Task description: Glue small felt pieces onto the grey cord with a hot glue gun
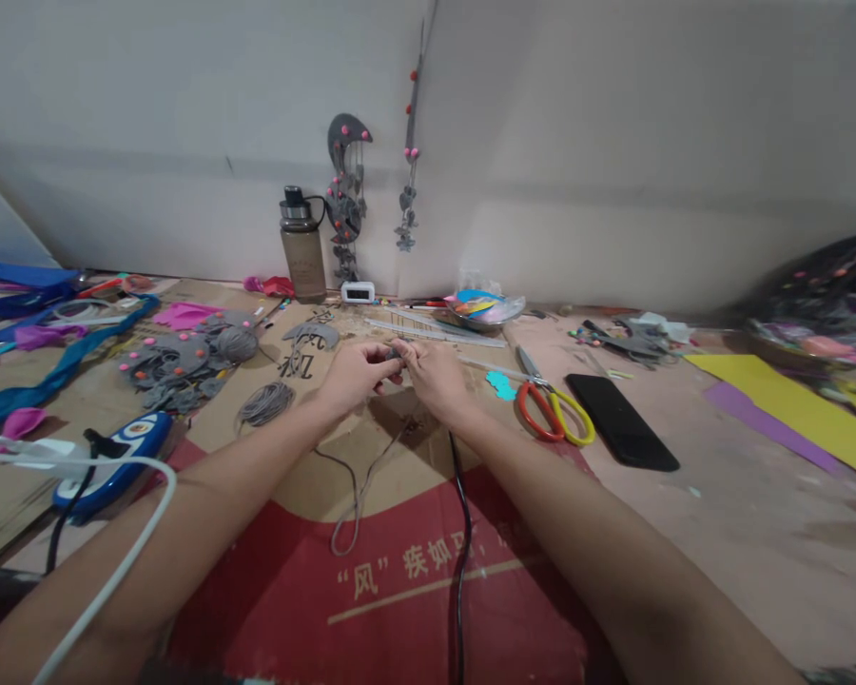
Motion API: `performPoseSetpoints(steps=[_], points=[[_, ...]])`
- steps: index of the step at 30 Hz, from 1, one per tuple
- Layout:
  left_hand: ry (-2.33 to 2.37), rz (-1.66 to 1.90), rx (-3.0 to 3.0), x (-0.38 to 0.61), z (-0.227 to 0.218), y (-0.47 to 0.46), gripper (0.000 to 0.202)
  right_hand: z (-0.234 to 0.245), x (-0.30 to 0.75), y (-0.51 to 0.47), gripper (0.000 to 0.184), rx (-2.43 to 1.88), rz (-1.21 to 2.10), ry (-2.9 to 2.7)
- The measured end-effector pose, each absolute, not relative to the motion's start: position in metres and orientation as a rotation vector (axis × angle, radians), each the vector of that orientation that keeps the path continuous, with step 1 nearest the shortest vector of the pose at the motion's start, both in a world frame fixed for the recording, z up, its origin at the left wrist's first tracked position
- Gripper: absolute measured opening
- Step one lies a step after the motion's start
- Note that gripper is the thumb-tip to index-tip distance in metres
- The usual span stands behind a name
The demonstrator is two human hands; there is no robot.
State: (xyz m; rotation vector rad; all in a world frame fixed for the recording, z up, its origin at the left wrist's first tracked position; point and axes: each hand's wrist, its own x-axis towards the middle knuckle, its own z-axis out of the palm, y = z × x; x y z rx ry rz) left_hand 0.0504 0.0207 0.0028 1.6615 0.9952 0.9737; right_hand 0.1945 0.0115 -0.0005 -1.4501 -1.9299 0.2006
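My left hand point(357, 376) and my right hand point(435, 376) meet over the middle of the cardboard sheet point(399, 571), fingers pinched together on a small grey piece point(395, 356). A grey cord point(357, 495) hangs from between the hands and loops across the cardboard toward me. A coil of the same grey cord point(263, 403) lies just left of my left hand. Red-and-yellow scissors point(551, 409) and a small teal cut-out point(500, 384) lie right of my right hand.
A black phone point(620, 420) lies beside the scissors. Grey felt shapes point(178, 362) and a yarn ball point(237, 342) sit at the left, a blue glue gun point(114, 457) nearer. A bottle point(302, 245), small clock point(358, 292), bowl point(485, 309) and yellow paper point(791, 404) stand farther back.
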Motion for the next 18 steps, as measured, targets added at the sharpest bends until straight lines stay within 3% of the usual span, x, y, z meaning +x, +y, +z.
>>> performPoseSetpoints(steps=[12,18], points=[[1.027,1.056,1.329,0.0526,0.0028,0.0231,0.012,0.0018,0.1882,0.0072,0.06,-1.353,0.476,-1.731],[1.022,1.087,1.205,0.0524,0.0055,0.0221,0.015,-0.0017,0.19,0.0136,0.033,-1.238,0.454,-1.731]])
